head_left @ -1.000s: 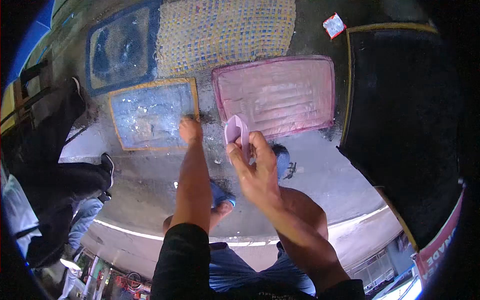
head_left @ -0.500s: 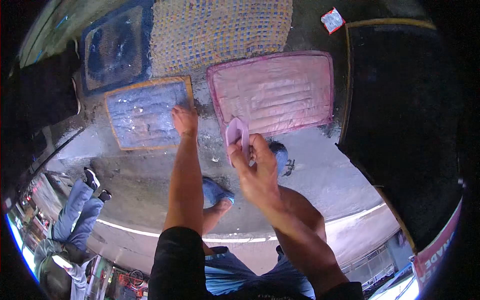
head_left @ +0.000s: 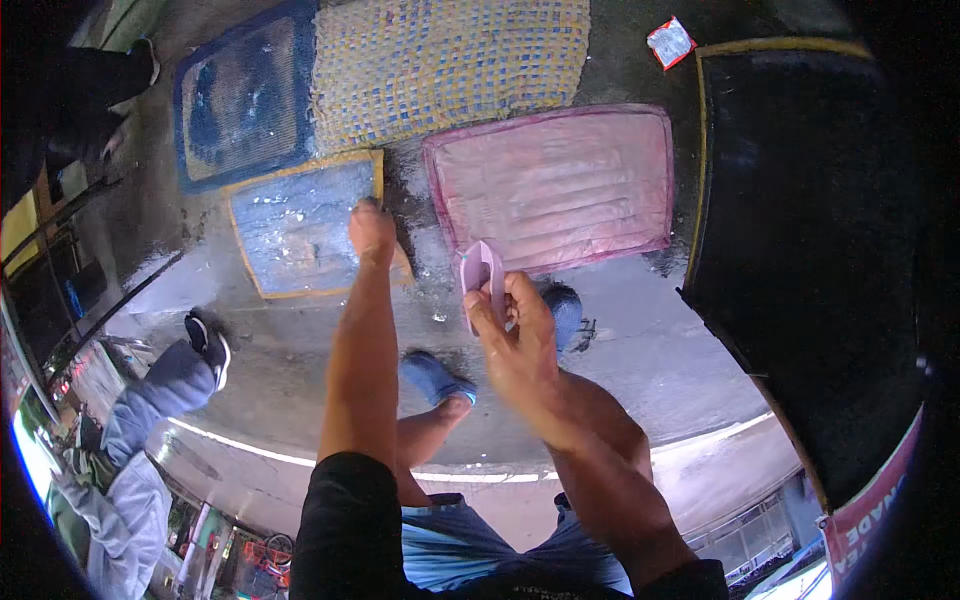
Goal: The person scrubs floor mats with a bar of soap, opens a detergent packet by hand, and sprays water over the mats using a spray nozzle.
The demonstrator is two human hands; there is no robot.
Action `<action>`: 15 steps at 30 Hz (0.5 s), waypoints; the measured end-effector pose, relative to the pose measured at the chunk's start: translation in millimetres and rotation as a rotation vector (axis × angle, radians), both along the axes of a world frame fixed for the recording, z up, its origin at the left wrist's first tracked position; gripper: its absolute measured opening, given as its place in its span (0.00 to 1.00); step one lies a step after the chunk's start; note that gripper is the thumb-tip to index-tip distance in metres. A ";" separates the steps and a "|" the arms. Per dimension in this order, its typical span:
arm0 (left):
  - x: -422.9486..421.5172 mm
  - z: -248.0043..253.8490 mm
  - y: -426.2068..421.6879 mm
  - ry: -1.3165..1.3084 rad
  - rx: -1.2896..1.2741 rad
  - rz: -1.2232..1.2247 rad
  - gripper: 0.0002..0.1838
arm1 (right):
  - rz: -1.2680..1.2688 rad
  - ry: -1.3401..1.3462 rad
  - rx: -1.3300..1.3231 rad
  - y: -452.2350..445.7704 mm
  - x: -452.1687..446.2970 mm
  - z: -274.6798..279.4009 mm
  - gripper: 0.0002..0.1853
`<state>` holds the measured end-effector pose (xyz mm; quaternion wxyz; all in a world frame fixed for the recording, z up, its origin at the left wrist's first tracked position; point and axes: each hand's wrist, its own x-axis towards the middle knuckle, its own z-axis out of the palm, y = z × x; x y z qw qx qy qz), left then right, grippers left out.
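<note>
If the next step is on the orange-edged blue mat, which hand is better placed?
Probably the left hand: it is at the orange-edged blue mat, while the right hand is farther off and its fingers are closed on a lilac container.

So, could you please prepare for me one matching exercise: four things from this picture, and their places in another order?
Things
1. purple container
2. orange-edged mat
3. red and white packet
4. woven checked mat

Places
A. below the left hand
B. beyond the pink mat, beside the dark blue mat
C. in the fingers of the right hand
D. on the ground, near a corner of the black panel

Right pairs: 1-C, 2-A, 3-D, 4-B
</note>
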<state>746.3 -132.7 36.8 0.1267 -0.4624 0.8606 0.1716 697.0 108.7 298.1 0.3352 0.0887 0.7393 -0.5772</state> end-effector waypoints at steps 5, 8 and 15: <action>-14.0 0.4 10.4 0.222 0.475 -0.159 0.23 | 0.014 0.022 0.124 4.1 -3.5 -8.4 0.14; 20.0 28.9 33.3 0.308 0.581 0.113 0.33 | -0.042 -0.006 0.155 10.3 -2.9 -10.3 0.14; 169.3 182.5 6.7 0.340 0.546 0.132 0.14 | -0.047 0.087 0.362 -2.1 40.9 -21.1 0.14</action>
